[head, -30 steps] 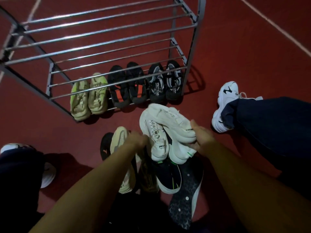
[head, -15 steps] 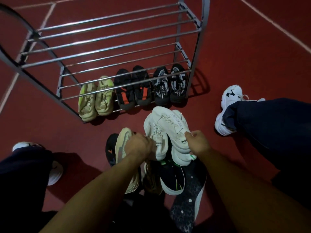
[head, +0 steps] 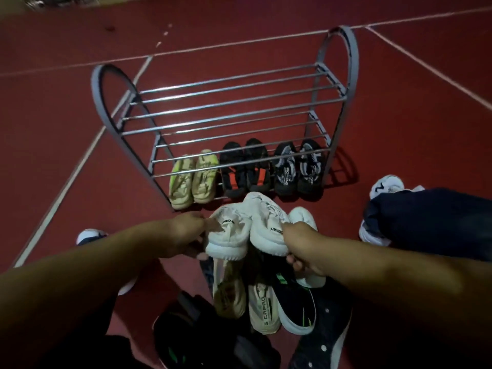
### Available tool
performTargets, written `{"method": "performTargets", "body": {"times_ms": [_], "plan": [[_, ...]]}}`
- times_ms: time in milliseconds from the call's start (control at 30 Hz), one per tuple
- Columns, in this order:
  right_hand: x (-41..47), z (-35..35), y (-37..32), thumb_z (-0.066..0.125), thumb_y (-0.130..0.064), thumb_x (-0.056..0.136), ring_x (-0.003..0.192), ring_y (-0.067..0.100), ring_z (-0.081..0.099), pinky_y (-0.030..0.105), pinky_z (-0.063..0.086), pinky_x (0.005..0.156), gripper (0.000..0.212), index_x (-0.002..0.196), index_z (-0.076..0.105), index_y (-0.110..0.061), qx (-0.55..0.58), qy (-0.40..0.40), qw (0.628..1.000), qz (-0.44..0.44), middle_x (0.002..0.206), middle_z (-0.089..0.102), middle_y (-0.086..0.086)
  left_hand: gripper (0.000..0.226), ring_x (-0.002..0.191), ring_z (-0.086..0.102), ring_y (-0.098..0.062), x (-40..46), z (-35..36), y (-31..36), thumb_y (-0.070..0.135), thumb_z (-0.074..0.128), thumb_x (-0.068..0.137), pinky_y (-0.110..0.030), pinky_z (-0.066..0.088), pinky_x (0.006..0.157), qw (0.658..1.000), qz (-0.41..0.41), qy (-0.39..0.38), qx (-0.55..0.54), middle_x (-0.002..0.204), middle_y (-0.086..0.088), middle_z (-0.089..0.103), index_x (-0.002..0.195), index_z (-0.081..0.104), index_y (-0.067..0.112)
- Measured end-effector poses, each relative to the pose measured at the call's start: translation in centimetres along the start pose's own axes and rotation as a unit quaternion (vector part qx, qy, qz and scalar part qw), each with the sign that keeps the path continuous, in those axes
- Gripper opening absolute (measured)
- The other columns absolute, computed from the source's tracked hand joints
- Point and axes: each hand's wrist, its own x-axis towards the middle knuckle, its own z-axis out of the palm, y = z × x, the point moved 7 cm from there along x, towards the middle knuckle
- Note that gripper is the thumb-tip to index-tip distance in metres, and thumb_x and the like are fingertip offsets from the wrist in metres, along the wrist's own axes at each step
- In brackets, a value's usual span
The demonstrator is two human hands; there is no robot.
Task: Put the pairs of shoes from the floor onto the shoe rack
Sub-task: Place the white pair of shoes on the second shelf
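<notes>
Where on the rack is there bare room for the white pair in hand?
The top tier and the middle tier carry nothing, rail to rail between the end hoops. The bottom tier is crowded: green pair, black-orange pair, black-white pair fill it. The floor pile is crowded too.

The shoe rack [head: 226, 102] stands on the red floor [head: 399, 102] with its top and middle tiers of bars bare, open from the front between the two arched end frames. The bottom tier is filled side to side by three pairs: yellow-green shoes [head: 193, 179] at the left end, black-and-orange shoes [head: 245, 169] in the middle, black-and-white shoes [head: 298, 167] at the right end. A pile of loose shoes [head: 269, 302] crowds the floor just before the rack's front edge.
</notes>
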Motion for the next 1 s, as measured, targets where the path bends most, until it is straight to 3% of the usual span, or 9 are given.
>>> {"method": "performTargets", "body": {"times_ms": [100, 200, 433, 600, 667, 733, 900, 933, 1000], "plan": [[-1.8, -0.5, -2.0, 0.029, -0.045, 0.102, 0.038, 0.017, 0.039, 0.013, 0.031, 0.039, 0.042, 0.116, 0.051, -0.012, -0.027, 0.004, 0.999, -0.044, 0.057, 0.049, 0.011, 0.02, 0.077, 0.065, -0.025, -3.3, -0.8, 0.8, 0.021, 0.064, 0.089, -0.032, 0.057, 0.062, 0.998, 0.007, -0.048, -0.04, 0.093, -0.012, 0.067, 0.101, 0.066, 0.005], [-2.5, -0.5, -5.2, 0.03, -0.04, 0.103, 0.047, 0.021, 0.048, 0.023, 0.041, 0.04, 0.041, 0.132, 0.045, -0.015, -0.011, 0.02, 0.995, -0.095, 0.074, 0.055, 0.015, 0.024, 0.088, 0.069, -0.031, -4.5, -2.4, 1.2, 0.013, 0.065, 0.089, -0.039, 0.059, 0.072, 0.991, 0.033, -0.041, -0.12, 0.103, -0.015, 0.07, 0.109, 0.065, 0.002], [-1.0, 1.7, -13.0, 0.034, -0.031, 0.104, 0.074, 0.028, 0.062, 0.033, 0.058, 0.048, 0.044, 0.148, 0.033, -0.026, 0.001, 0.005, 0.986, -0.166, 0.126, 0.052, 0.013, 0.009, 0.066, 0.069, -0.028, -1.9, -7.0, 2.5, 0.004, 0.05, 0.096, -0.042, 0.061, 0.06, 0.981, 0.07, 0.083, -0.161, 0.082, -0.015, 0.07, 0.097, 0.059, 0.004], [3.1, 4.5, -17.1, 0.033, -0.03, 0.105, 0.076, 0.029, 0.061, 0.037, 0.058, 0.048, 0.041, 0.144, 0.038, -0.021, 0.047, -0.011, 0.988, -0.145, 0.108, 0.054, 0.011, 0.011, 0.068, 0.066, -0.028, 1.7, -11.0, 3.0, 0.004, 0.047, 0.096, -0.038, 0.06, 0.056, 0.971, 0.074, 0.168, -0.153, 0.087, -0.014, 0.068, 0.096, 0.057, 0.009], [5.3, 5.6, -18.9, 0.032, -0.03, 0.104, 0.074, 0.028, 0.061, 0.034, 0.058, 0.047, 0.041, 0.143, 0.04, -0.02, 0.06, -0.013, 0.987, -0.149, 0.115, 0.057, 0.014, 0.013, 0.068, 0.065, -0.03, 3.7, -13.2, 3.1, 0.006, 0.045, 0.095, -0.047, 0.061, 0.063, 0.962, 0.081, 0.205, -0.161, 0.088, -0.017, 0.066, 0.1, 0.057, 0.006], [7.4, 6.7, -20.6, 0.032, -0.03, 0.104, 0.071, 0.025, 0.06, 0.032, 0.058, 0.048, 0.037, 0.137, 0.045, -0.018, 0.085, -0.012, 0.985, -0.15, 0.123, 0.058, 0.016, 0.014, 0.062, 0.062, -0.031, 5.4, -15.4, 3.3, 0.007, 0.042, 0.094, -0.057, 0.059, 0.069, 0.948, 0.092, 0.255, -0.169, 0.078, -0.018, 0.063, 0.093, 0.056, 0.005], [12.3, 9.4, -23.4, 0.04, -0.027, 0.101, 0.075, 0.025, 0.062, 0.029, 0.055, 0.045, 0.033, 0.128, 0.055, -0.014, 0.166, -0.018, 0.981, -0.103, 0.114, 0.064, 0.011, 0.014, 0.056, 0.066, -0.032, 10.1, -19.2, 3.5, 0.014, 0.046, 0.095, -0.051, 0.06, 0.067, 0.925, 0.099, 0.315, -0.19, 0.05, -0.009, 0.063, 0.087, 0.056, 0.01], [12.9, 9.8, -23.6, 0.042, -0.026, 0.101, 0.073, 0.025, 0.063, 0.029, 0.056, 0.045, 0.032, 0.127, 0.057, -0.016, 0.166, -0.021, 0.981, -0.098, 0.111, 0.066, 0.01, 0.01, 0.065, 0.069, -0.033, 11.1, -19.7, 3.0, 0.014, 0.052, 0.09, -0.051, 0.059, 0.074, 0.919, 0.088, 0.329, -0.2, 0.057, -0.009, 0.068, 0.09, 0.06, 0.01], [14.3, 10.5, -23.8, 0.041, -0.024, 0.101, 0.068, 0.023, 0.064, 0.03, 0.056, 0.046, 0.029, 0.124, 0.058, -0.019, 0.162, -0.022, 0.982, -0.09, 0.102, 0.068, 0.007, 0.033, 0.087, 0.069, -0.036, 14.5, -21.0, 0.6, 0.023, 0.055, 0.074, -0.049, 0.058, 0.084, 0.895, 0.029, 0.379, -0.233, 0.09, -0.013, 0.073, 0.102, 0.065, 0.007]]}}
